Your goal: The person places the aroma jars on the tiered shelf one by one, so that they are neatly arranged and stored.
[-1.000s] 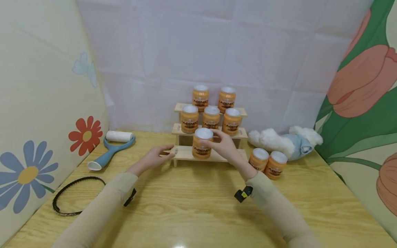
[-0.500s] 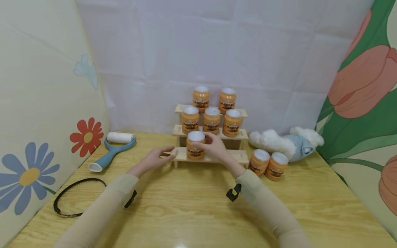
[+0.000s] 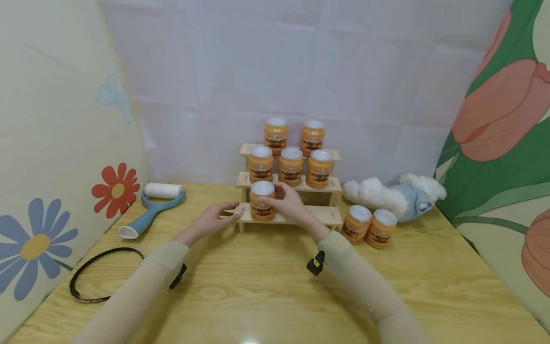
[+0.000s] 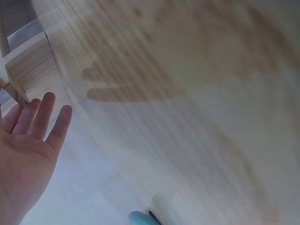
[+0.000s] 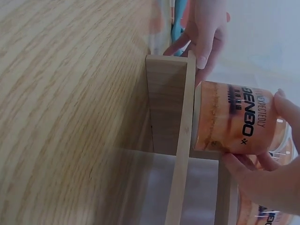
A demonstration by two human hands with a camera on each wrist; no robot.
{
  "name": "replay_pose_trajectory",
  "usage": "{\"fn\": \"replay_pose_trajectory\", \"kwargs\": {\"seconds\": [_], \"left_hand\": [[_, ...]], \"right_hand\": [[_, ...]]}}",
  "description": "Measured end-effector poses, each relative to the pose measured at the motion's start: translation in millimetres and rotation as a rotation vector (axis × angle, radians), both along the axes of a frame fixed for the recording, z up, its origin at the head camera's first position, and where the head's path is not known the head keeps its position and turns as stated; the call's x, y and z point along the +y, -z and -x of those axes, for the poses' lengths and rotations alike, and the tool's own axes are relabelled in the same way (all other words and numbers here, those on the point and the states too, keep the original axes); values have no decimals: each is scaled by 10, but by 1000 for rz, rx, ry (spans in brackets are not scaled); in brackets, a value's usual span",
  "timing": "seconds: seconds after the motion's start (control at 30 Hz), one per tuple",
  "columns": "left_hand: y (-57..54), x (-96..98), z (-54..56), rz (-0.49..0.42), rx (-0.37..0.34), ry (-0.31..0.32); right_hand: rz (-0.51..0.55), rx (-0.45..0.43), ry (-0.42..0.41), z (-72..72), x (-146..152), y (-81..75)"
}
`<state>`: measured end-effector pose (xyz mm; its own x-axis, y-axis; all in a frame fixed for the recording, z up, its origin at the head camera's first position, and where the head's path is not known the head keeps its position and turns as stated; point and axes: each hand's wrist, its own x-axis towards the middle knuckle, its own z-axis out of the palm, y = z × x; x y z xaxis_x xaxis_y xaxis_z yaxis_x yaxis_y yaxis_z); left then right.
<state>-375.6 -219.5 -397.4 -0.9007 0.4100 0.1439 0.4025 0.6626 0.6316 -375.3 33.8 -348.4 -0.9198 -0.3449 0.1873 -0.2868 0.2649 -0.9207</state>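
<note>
An orange jar (image 3: 262, 202) with a white lid and dark lettering is upright at the left part of the lowest step of a three-tier wooden rack (image 3: 301, 215). My right hand (image 3: 289, 205) grips it from the right side, thumb in front. In the right wrist view the jar's base is right at the step board (image 5: 186, 112). My left hand (image 3: 210, 220) is at the left end of that same step, fingers fairly straight, with fingertips at the wood. In the left wrist view its palm (image 4: 28, 154) faces the camera and holds nothing.
Three matching jars (image 3: 290, 168) stand on the middle step and two (image 3: 312, 138) on the top. Two more jars (image 3: 356, 225) stand right of the rack, before a white plush toy (image 3: 386, 196). At left lie a blue-handled lint roller (image 3: 150, 212) and a black headband (image 3: 88, 300).
My right hand has moved the jar left along the lowest step, from near its middle to its left part, and slightly down. The left hand stays at the rack's left end.
</note>
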Motion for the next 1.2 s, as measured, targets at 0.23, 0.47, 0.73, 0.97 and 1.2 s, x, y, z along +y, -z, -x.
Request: {"fn": "replay_pose_trajectory", "kwargs": {"seconds": [0.23, 0.47, 0.73, 0.97, 1.2], "left_hand": [[-11, -19, 18, 2, -1, 5], [-19, -23, 18, -2, -6, 9], [-16, -22, 11, 2, -15, 6], [-22, -16, -3, 6, -26, -7], [-17, 3, -4, 9, -30, -10]], "right_hand": [[-25, 87, -32, 25, -37, -20], [-50, 103, -51, 41, -42, -18], [-83, 106, -34, 41, -58, -15], [-93, 72, -29, 39, -52, -8], [-99, 28, 20, -54, 99, -16]]}}
